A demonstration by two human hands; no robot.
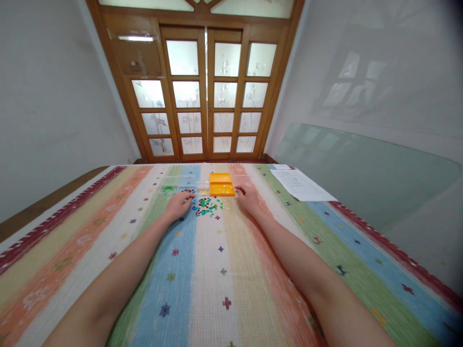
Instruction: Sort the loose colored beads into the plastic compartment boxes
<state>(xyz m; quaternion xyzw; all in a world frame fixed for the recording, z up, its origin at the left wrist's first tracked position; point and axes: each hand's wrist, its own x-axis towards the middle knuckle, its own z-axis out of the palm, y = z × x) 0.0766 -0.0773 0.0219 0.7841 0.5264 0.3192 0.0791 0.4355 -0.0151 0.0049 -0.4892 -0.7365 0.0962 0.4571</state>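
Observation:
A loose pile of small coloured pieces point(207, 206), mostly green, blue, dark red and white, lies on the striped cloth. At its left edge is my left hand point(178, 205), its fingers closed together; anything between the fingertips is too small to make out. Beyond the pile an orange two-part box point(220, 179) holds a few pale pieces in its near section. My right hand point(248, 198) is just right of that box, fingers curled and closed, and what they may hold cannot be seen. Clear containers stand left of the orange box, with green pieces point(169, 190), dark red pieces and yellow pieces point(203, 192) inside.
Printed white paper sheets point(300, 184) lie at the table's far right. The striped tablecloth point(213, 289) covers the table. A glass panel point(361, 168) leans on the right wall, and wooden doors with glass panes point(208, 96) stand behind the table.

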